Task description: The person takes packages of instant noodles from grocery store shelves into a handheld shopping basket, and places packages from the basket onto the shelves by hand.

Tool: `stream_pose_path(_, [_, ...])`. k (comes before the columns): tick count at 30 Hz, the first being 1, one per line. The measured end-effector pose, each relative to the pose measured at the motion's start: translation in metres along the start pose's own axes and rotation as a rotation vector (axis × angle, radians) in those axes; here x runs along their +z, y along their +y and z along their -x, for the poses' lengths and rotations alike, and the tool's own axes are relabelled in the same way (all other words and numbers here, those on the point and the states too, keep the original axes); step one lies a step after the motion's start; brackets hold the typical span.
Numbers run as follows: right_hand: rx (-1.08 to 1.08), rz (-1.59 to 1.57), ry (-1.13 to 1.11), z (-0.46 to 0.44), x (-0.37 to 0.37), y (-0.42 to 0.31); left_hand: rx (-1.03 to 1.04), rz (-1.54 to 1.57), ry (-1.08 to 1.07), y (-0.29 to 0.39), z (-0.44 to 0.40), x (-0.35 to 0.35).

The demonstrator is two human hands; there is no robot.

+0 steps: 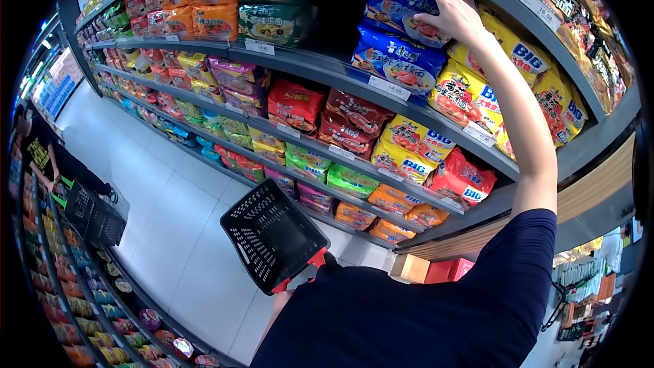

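Observation:
My right hand [453, 13] reaches up to the top stocked shelf and touches the right part of a blue pack of instant noodles [392, 3]. Its fingers are spread across the pack, with the thumb apart from them. Directly below lies a second blue noodle pack [395, 61]; yellow noodle packs [470, 95] stand to the right, under my forearm. At my waist, a black shopping basket [272, 232] with red handle parts [317, 257] hangs tilted, and no goods show inside. A little of my left hand [281, 300] shows beside the basket; its fingers are hidden.
Shelves [327, 75] of packed noodles run along the aisle. Opposite, another shelf row [82, 286] holds cups and packs. Far left, a person [41, 150] has a black basket [92, 211]. Boxes [436, 270] stand low by the shelf end. The floor [177, 225] is pale tile.

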State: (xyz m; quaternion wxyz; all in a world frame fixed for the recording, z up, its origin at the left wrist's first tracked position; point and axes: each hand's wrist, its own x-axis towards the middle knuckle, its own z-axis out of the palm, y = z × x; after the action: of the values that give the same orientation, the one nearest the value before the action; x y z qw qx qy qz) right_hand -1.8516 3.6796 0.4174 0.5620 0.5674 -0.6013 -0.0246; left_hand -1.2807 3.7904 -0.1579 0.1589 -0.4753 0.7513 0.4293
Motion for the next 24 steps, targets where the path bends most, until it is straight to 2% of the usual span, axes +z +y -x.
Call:
stream_pose_path(3, [0.17, -0.086, -0.052, -0.007, 0.005, 0.008, 0.01, -0.005, -0.005, 0.0, -0.01, 0.008])
stream_pose_path(4, [0.275, -0.196, -0.356, -0.02, -0.025, 0.0, 0.013, -0.006, -0.006, 0.001, -0.013, 0.012])
stream_pose_path(7, [0.135, -0.181, -0.119, -0.018, -0.003, 0.006, 0.02, -0.008, 0.002, -0.001, -0.019, 0.023])
stream_pose_path(8, [0.206, -0.188, -0.373, -0.023, -0.017, -0.002, 0.026, -0.008, 0.006, -0.003, -0.022, 0.028])
stream_pose_path(9, [0.1, -0.117, -0.177, -0.011, 0.009, 0.005, 0.031, -0.008, 0.009, -0.005, -0.024, 0.033])
stream_pose_path(11, [0.016, 0.012, -0.084, -0.001, 0.027, -0.002, 0.044, -0.006, 0.021, -0.013, -0.03, 0.044])
stream_pose_path(12, [0.125, -0.092, -0.285, -0.002, 0.03, -0.005, 0.051, -0.008, 0.034, -0.018, -0.034, 0.05])
stream_pose_path(15, [0.233, -0.25, -0.362, -0.011, 0.008, -0.011, 0.058, -0.014, 0.107, -0.055, -0.066, 0.088])
stream_pose_path(16, [0.28, -0.218, -0.48, -0.024, -0.037, -0.022, -0.065, 0.013, 0.171, -0.082, -0.092, 0.12])
stream_pose_path(17, [0.313, -0.192, -0.604, -0.033, -0.065, -0.041, -0.008, -0.052, 0.182, -0.082, -0.094, 0.123])
stream_pose_path(18, [0.237, -0.151, -0.428, -0.021, -0.031, -0.03, 0.002, -0.049, 0.176, -0.072, -0.086, 0.117])
stream_pose_path(19, [0.165, -0.128, -0.243, -0.005, 0.014, -0.009, -0.051, -0.043, 0.107, -0.023, -0.046, 0.062])
stream_pose_path(20, [0.036, -0.117, -0.047, 0.0, 0.019, -0.009, -0.026, -0.044, -0.011, -0.008, -0.035, 0.044])
stream_pose_path(21, [-0.04, -0.053, -0.026, 0.001, 0.01, -0.012, -0.015, -0.016, 0.017, -0.005, -0.031, 0.045])
stream_pose_path(24, [-0.016, -0.108, 0.169, 0.013, 0.0, -0.037, -0.048, 0.001, -0.03, 0.014, -0.017, 0.034])
